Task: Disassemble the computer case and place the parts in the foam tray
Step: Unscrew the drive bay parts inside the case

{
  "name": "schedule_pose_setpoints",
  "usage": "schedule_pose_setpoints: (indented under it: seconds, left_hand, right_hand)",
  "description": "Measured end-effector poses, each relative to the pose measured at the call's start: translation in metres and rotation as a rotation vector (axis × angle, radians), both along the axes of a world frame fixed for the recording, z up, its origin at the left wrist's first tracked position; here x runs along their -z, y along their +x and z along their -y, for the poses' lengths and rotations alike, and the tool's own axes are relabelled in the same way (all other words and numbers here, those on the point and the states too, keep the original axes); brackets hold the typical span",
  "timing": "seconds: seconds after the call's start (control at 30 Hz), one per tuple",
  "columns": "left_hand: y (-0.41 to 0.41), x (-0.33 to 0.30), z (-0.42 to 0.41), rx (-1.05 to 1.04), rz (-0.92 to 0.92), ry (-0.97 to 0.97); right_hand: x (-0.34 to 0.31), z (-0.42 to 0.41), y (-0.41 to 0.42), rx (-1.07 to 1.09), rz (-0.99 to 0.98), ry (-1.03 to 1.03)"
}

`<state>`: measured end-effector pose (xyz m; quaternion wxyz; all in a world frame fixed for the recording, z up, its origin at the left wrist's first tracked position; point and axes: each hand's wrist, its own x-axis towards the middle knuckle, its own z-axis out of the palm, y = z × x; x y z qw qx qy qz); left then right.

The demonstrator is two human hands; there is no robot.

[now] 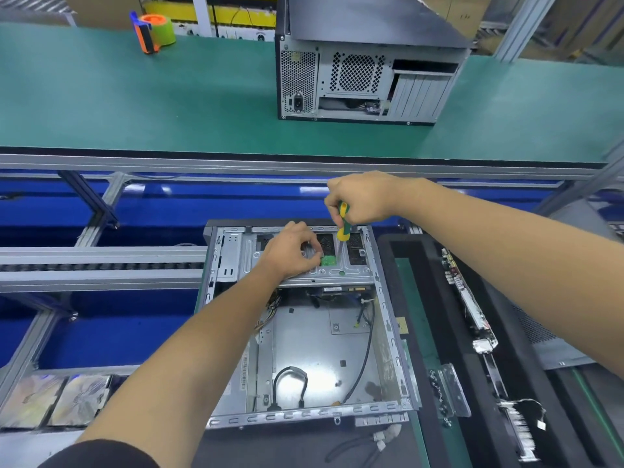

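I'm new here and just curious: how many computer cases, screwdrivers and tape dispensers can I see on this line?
Computer cases: 2, the open case being worked on and a closed one on the green bench.
Screwdrivers: 1, gripped in the right hand.
Tape dispensers: 1.
Total: 4

Count: 2 computer cases, open one [324, 349] at 6 o'clock, closed one [364, 69] at 12; 1 screwdriver [343, 222]; 1 tape dispenser [153, 32]; 2 hands.
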<state>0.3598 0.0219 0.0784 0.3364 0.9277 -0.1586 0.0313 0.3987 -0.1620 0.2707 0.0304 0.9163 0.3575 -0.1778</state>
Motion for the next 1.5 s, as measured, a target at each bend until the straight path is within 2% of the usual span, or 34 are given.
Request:
schedule_pose_setpoints:
  seconds: [0.13, 0.27, 0.43, 0.57, 0.8, 1.1, 1.37, 1.43, 1.5]
  left_hand:
    - [0.008, -0.015, -0.003, 0.059, -0.060, 0.113]
    - [0.027, -0.049, 0.007, 0.172, -0.162, 0.466]
    - [0.038, -0.074, 0.030, 0.351, -0.170, 0.873]
    - [0.039, -0.083, 0.041, 0.447, -0.152, 1.091]
    - [0.037, -0.085, 0.055, 0.499, -0.057, 1.129]
    - [0.048, -0.074, 0.042, 0.565, -0.066, 1.048]
    - [0.047, -0.082, 0.040, 0.714, 0.049, 1.129]
    - [0.051, -0.090, 0.036, 0.683, 0.041, 1.080]
    - [0.059, -0.097, 0.029, 0.577, -0.001, 0.945]
  right_hand:
    - [0.005, 0.012, -0.012, 0.024, -0.016, 0.011]
    - [0.007, 0.020, -0.019, 0.044, -0.006, 0.046]
    - [0.007, 0.023, -0.026, 0.060, -0.015, 0.048]
    - [0.007, 0.022, -0.032, 0.063, -0.030, 0.072]
    - [0.007, 0.019, -0.033, 0.064, -0.025, 0.079]
    - [0.012, 0.018, -0.033, 0.068, -0.022, 0.102]
    - [0.011, 0.018, -0.030, 0.062, -0.020, 0.092]
    - [0.010, 0.020, -0.028, 0.066, -0.034, 0.089]
    - [0.010, 0.020, -0.028, 0.070, -0.044, 0.083]
